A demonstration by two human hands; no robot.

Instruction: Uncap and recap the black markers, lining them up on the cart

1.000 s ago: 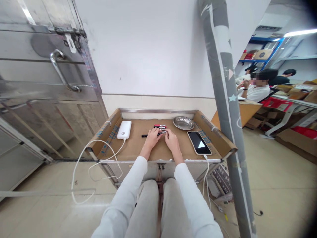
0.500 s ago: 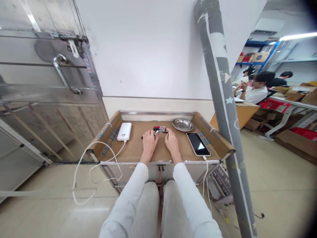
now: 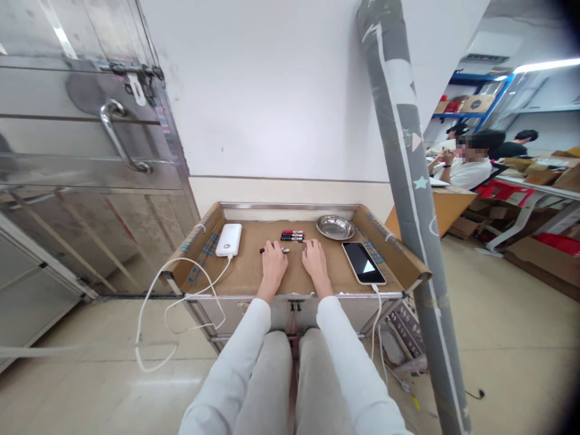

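My left hand [image 3: 273,263] lies flat on the cardboard-lined table top [image 3: 240,275], its fingertips resting across a black pen [image 3: 262,250] that lies on the cardboard and shows on both sides of the fingers. My right hand [image 3: 314,260] lies flat beside it, fingers stretched, holding nothing. Just beyond both hands, a few red and black markers [image 3: 292,235] lie side by side, apart from the fingers.
A white power bank [image 3: 228,239] with a looping white cable [image 3: 151,302] lies left. A steel bowl [image 3: 335,227] and a phone [image 3: 364,262] on a cable sit right. A grey rolled mat [image 3: 408,181] leans at the right corner. Metal door [image 3: 90,151] left; seated people [image 3: 471,163] far right.
Both hands held the pen up together a second ago. They have since lowered and drawn apart; the pen now lies on the cardboard under my left fingers.
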